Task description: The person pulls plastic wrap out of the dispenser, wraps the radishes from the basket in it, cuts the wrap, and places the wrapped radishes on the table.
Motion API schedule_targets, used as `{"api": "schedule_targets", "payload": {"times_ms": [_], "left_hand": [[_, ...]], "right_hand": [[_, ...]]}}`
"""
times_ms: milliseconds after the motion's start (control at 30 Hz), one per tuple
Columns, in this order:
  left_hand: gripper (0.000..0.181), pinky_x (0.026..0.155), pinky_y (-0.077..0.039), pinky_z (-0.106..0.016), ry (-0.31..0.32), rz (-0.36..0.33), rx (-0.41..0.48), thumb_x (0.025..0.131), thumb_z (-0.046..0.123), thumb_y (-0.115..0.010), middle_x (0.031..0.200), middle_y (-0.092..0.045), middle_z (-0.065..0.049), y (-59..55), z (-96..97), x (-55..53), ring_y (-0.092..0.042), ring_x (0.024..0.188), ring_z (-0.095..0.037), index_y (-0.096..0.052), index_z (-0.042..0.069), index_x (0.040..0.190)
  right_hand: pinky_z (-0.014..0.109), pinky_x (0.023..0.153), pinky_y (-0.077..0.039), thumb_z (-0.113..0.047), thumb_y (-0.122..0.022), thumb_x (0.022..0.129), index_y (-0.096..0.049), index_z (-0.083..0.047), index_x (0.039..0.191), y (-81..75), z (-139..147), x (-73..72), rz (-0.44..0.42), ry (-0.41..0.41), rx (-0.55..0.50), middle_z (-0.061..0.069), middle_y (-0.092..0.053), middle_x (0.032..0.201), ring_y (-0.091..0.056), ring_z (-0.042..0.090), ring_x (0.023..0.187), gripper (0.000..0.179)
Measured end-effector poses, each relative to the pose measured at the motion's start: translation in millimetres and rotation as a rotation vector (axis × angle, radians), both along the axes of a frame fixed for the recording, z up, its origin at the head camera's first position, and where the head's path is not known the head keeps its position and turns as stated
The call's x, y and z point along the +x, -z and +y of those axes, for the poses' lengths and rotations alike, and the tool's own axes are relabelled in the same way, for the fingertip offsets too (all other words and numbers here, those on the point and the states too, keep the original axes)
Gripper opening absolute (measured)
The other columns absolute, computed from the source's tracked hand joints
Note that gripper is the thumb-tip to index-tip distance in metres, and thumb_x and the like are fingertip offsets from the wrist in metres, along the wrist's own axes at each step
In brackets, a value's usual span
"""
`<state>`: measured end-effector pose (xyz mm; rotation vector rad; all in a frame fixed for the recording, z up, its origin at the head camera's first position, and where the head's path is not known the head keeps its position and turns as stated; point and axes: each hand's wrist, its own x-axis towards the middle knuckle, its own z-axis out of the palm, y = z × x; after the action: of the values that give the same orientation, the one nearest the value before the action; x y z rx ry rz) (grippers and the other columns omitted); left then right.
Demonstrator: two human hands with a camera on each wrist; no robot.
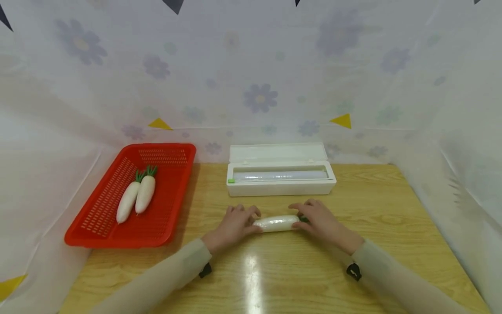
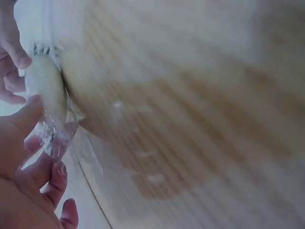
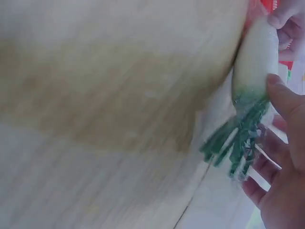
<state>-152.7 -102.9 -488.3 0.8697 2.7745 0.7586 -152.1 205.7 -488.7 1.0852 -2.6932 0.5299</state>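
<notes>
A white radish [image 1: 277, 223] wrapped in shiny cling film lies crosswise between both hands, just above or on the table. My left hand [image 1: 235, 224] holds its tip end; in the left wrist view the thumb lies on the radish [image 2: 47, 86] and the fingers curl at the crumpled film [image 2: 55, 136]. My right hand [image 1: 319, 222] grips the leafy end, its thumb on the white body and its fingers behind the green leaves [image 3: 238, 136]. Clear film covers these leaves too. In the head view the right hand hides most of the leaves.
A white cling film box [image 1: 280, 189] with its lid [image 1: 277, 153] raised stands behind the hands, a film roll [image 1: 280, 175] inside. At left, a red basket [image 1: 168, 218] contains two more radishes [image 1: 128, 201] with green tops. Flowered sheeting [image 1: 260, 98] hangs behind the wooden table [image 1: 298, 279].
</notes>
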Motion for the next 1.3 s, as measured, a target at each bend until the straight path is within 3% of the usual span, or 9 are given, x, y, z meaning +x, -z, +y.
{"api": "schedule_targets", "payload": {"times_ms": [100, 200, 300, 400, 667, 767, 900, 1100, 1300], "left_hand": [[0.026, 0.091, -0.032, -0.044, -0.006, 0.021, 0.006, 0.099, 0.043, -0.069, 0.101, -0.076, 0.003, 0.6, -0.2, -4.3, -0.051, 0.094, -0.017, -0.069, 0.022, 0.113], [0.025, 0.088, -0.033, -0.045, 0.002, 0.124, -0.046, 0.102, 0.043, -0.065, 0.110, -0.076, 0.002, 1.3, -0.5, -7.7, -0.055, 0.102, -0.021, -0.074, 0.022, 0.112], [0.036, 0.089, -0.034, -0.047, 0.000, 0.207, -0.128, 0.103, 0.049, -0.062, 0.122, -0.074, 0.000, 3.7, 0.7, -9.7, -0.055, 0.112, -0.024, -0.077, 0.021, 0.119], [0.044, 0.091, -0.035, -0.046, -0.013, 0.235, -0.193, 0.100, 0.054, -0.064, 0.123, -0.071, 0.000, 7.8, 3.5, -9.9, -0.052, 0.113, -0.022, -0.076, 0.020, 0.125], [0.031, 0.087, -0.032, -0.042, -0.056, 0.132, -0.065, 0.088, 0.034, -0.083, 0.101, -0.077, 0.005, 9.5, 4.3, -12.3, -0.046, 0.085, -0.015, -0.079, 0.019, 0.115], [0.031, 0.086, -0.031, -0.041, -0.042, 0.092, -0.054, 0.085, 0.035, -0.085, 0.090, -0.074, 0.008, 9.8, 3.1, -10.7, -0.043, 0.081, -0.013, -0.080, 0.019, 0.111], [0.032, 0.084, -0.030, -0.041, -0.011, 0.040, -0.044, 0.084, 0.035, -0.087, 0.080, -0.065, 0.010, 7.7, 2.7, -3.8, -0.042, 0.078, -0.012, -0.080, 0.017, 0.110], [0.043, 0.089, -0.034, -0.043, -0.027, -0.003, -0.026, 0.085, 0.037, -0.086, 0.090, -0.071, 0.004, 4.3, 1.5, 3.3, -0.049, 0.084, -0.016, -0.076, 0.012, 0.119], [0.056, 0.101, -0.039, -0.045, -0.132, -0.089, 0.062, 0.088, 0.054, -0.079, 0.106, -0.076, 0.000, 3.9, -11.0, 4.4, -0.062, 0.097, -0.018, -0.071, 0.014, 0.126]], "right_hand": [[0.047, 0.089, -0.046, -0.027, -0.078, 0.094, -0.074, -0.013, 0.121, 0.4, 2, -5.1, 0.002, -0.007, -0.013, -0.003, -0.073, 0.095, -0.055, 0.019, 0.090, 0.030], [0.050, 0.091, -0.047, -0.026, -0.077, 0.095, -0.078, -0.013, 0.115, 2.7, 2, -10.3, 0.066, -0.025, 0.009, 0.000, -0.074, 0.102, -0.059, 0.025, 0.098, 0.024], [0.053, 0.096, -0.047, -0.038, -0.077, 0.094, -0.076, -0.009, 0.121, 4.9, 0, -13.7, 0.091, -0.005, 0.097, 0.006, -0.072, 0.110, -0.059, 0.030, 0.108, 0.040], [0.054, 0.099, -0.045, -0.048, -0.080, 0.090, -0.073, -0.005, 0.123, 6.6, -5, -14.0, 0.064, 0.029, 0.179, 0.009, -0.067, 0.112, -0.057, 0.031, 0.111, 0.055], [0.051, 0.093, -0.045, -0.039, -0.084, 0.087, -0.073, -0.003, 0.118, 2.9, -9, -15.0, 0.044, 0.026, 0.162, 0.006, -0.063, 0.101, -0.054, 0.027, 0.101, 0.049], [0.051, 0.092, -0.045, -0.041, -0.083, 0.086, -0.072, -0.005, 0.122, 2.5, -7, -12.7, 0.074, -0.002, 0.181, 0.005, -0.062, 0.098, -0.054, 0.027, 0.097, 0.053], [0.053, 0.095, -0.044, -0.048, -0.082, 0.086, -0.071, -0.013, 0.130, 0.7, -4, -5.0, 0.052, -0.025, 0.203, 0.003, -0.063, 0.097, -0.055, 0.029, 0.100, 0.057], [0.056, 0.101, -0.043, -0.052, -0.073, 0.093, -0.074, -0.017, 0.127, 2.1, -7, 0.4, 0.017, -0.019, 0.140, 0.003, -0.070, 0.113, -0.058, 0.032, 0.114, 0.049], [0.059, 0.101, -0.043, -0.046, -0.073, 0.095, -0.074, -0.014, 0.127, 4.5, -6, -0.4, -0.021, -0.008, 0.115, 0.004, -0.073, 0.113, -0.058, 0.035, 0.117, 0.046]]}}
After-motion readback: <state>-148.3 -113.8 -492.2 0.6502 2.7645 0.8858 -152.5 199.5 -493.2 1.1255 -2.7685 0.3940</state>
